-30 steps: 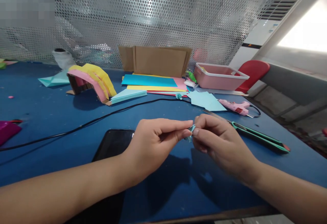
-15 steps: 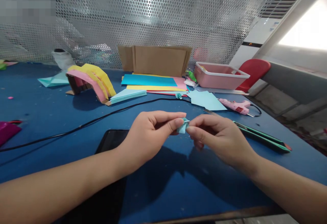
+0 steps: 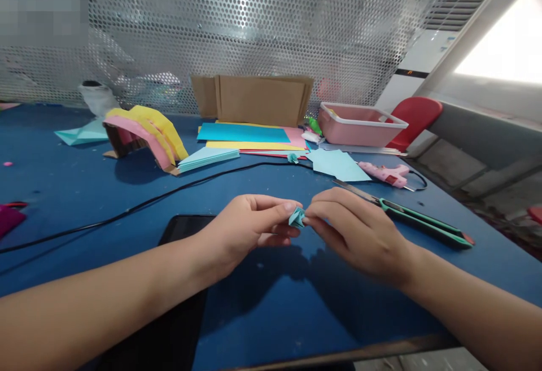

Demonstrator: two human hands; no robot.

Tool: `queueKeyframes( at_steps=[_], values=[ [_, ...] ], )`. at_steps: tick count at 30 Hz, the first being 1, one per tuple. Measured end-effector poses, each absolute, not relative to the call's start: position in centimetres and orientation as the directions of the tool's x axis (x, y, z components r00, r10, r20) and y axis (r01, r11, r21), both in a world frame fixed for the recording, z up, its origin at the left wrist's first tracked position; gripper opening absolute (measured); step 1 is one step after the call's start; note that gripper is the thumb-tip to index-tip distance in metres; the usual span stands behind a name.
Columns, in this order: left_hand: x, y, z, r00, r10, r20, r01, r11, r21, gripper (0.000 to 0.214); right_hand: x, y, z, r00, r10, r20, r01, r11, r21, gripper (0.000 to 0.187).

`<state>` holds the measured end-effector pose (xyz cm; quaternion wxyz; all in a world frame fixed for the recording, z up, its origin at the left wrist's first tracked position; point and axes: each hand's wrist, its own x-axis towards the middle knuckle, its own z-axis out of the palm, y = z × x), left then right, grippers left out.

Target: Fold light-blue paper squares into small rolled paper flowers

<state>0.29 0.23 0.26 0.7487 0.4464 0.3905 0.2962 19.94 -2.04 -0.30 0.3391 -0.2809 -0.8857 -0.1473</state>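
Left hand point(image 3: 243, 221) pinches the folded paper point(image 3: 297, 218) thumb-to-finger, right hand point(image 3: 364, 230) nips its right edge, fingertips nearly together, above the table point(image 3: 262, 326)! Creased folds face near; long axis, can't tell.

Head view, forward and down
Close behind the left hand point(image 3: 239, 224) and right hand point(image 3: 364, 230), it faces across the table point(image 3: 262, 337) to a metal screen point(image 3: 241, 38).

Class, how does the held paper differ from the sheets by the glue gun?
The held paper is small and creased; the sheets are larger and flat. The left hand and right hand hold the held paper; the sheets lie on the table. Both are light blue.
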Motion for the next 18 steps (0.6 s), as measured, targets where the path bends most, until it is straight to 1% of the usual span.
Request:
queueKeyframes(
  at_steps=[2, 5, 7, 9, 14, 18],
  values=[
    [0.3, 0.1, 0.1, 0.501, 0.815, -0.29, -0.094, 0.385, 0.918, 0.022, 19.6, -2.2, -0.2, -0.588, 0.455, 0.669, 0.607, 0.795, -0.008, 0.011],
    [0.3, -0.2, 0.0, 0.477, 0.846, -0.239, -0.128, 0.335, 0.933, 0.023, 19.1, -2.7, -0.1, -0.485, 0.584, 0.651, 0.631, 0.749, -0.201, 0.013],
    [0.4, -0.4, 0.2, 0.457, 0.864, -0.209, -0.151, 0.307, 0.94, 0.022, 19.0, -3.1, 0.1, -0.417, 0.652, 0.634, 0.639, 0.706, -0.306, 0.013],
    [0.5, -0.6, 0.5, 0.449, 0.876, -0.177, -0.142, 0.265, 0.954, 0.024, 18.9, -3.4, 0.5, -0.366, 0.698, 0.616, 0.637, 0.67, -0.38, 0.014],
    [0.4, -0.9, 0.9, 0.425, 0.902, -0.075, -0.038, 0.101, 0.994, 0.031, 18.5, -3.8, 1.1, -0.265, 0.777, 0.571, 0.603, 0.596, -0.531, 0.015],
    [0.3, -0.9, 0.8, 0.43, 0.903, 0.009, 0.002, -0.011, 1.0, 0.032, 18.3, -3.8, 0.9, -0.184, 0.867, 0.463, 0.533, 0.484, -0.694, 0.016]
  ],
)
